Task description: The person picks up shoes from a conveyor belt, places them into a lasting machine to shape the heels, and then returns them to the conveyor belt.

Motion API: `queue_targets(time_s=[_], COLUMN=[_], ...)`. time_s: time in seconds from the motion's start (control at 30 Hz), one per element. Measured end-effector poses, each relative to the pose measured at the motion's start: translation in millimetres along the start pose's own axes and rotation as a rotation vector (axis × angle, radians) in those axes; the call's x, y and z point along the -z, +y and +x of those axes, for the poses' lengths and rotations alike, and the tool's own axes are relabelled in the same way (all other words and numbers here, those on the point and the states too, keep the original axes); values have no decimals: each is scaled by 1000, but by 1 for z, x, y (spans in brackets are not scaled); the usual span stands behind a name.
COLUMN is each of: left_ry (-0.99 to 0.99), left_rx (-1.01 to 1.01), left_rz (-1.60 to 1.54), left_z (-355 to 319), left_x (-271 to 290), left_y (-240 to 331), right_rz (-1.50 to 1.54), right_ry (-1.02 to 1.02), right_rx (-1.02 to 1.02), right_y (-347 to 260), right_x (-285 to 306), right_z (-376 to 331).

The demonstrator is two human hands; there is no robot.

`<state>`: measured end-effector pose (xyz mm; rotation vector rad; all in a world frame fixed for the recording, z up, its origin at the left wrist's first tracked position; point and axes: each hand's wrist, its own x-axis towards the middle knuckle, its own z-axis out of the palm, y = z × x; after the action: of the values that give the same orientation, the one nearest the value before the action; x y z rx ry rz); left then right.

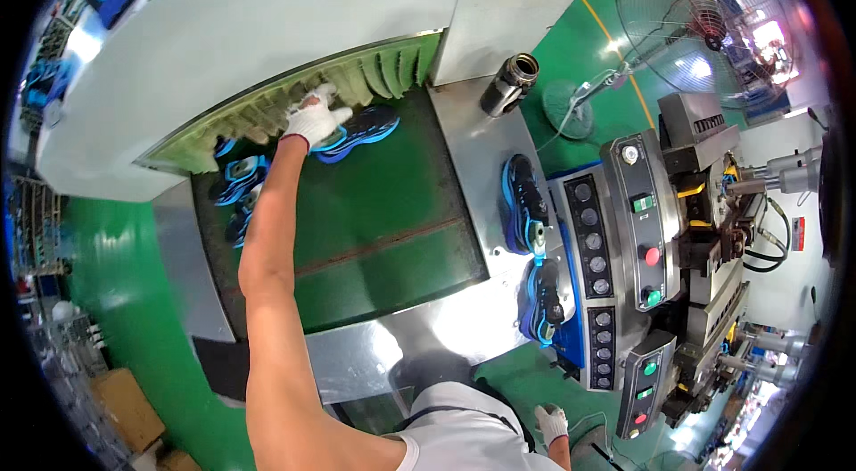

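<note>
My left hand, in a white glove, reaches far out to the mouth of the oven tunnel and closes on the near end of a blue-and-black shoe. The shoe lies on the green conveyor belt, just under the hanging green curtain strips. My right hand, also gloved, hangs low beside my hip at the lower edge, holding nothing, fingers loosely apart.
Several more blue shoes lie at the belt's left side under the curtain. Two shoes rest on the steel ledge at right, next to button panels. A standing fan is at far right, cardboard boxes lower left.
</note>
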<state>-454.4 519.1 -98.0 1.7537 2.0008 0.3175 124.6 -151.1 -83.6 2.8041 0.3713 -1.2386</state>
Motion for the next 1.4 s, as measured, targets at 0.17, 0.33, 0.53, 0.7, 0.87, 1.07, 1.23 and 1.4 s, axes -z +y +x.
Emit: queue_targets(time_s=[0.17, 0.33, 0.53, 0.7, 0.87, 1.07, 1.23, 1.4], left_ry=[92, -36, -475, -686, -943, -1131, -1107, -748], left_rx=[-65, -314, -109, -202, -1046, -1068, -1158, -1139], left_rz=[296, 337, 48, -739, -365, -215, -601, -132], left_z=[-11, -99, -271, -411, -446, -535, -595, -657], left_x=[-77, -111, -120, -91, -122, -125, -260, -360], left_y=[1, 2, 100, 256, 378, 592, 724, 854], right_rz=[31, 214, 391, 1064, 1873, 2052, 2261, 2149], right_ry=[61, -47, -255, -710, -1167, -741, -323, 435], right_rx=[40, 310, 291, 315, 546, 929, 1075, 976], right_y=[-114, -65, -113, -99, -92, 19, 106, 185], right_x=[22, 0, 19, 6, 80, 160, 211, 184], right_z=[-45, 3, -38, -11, -77, -39, -19, -17])
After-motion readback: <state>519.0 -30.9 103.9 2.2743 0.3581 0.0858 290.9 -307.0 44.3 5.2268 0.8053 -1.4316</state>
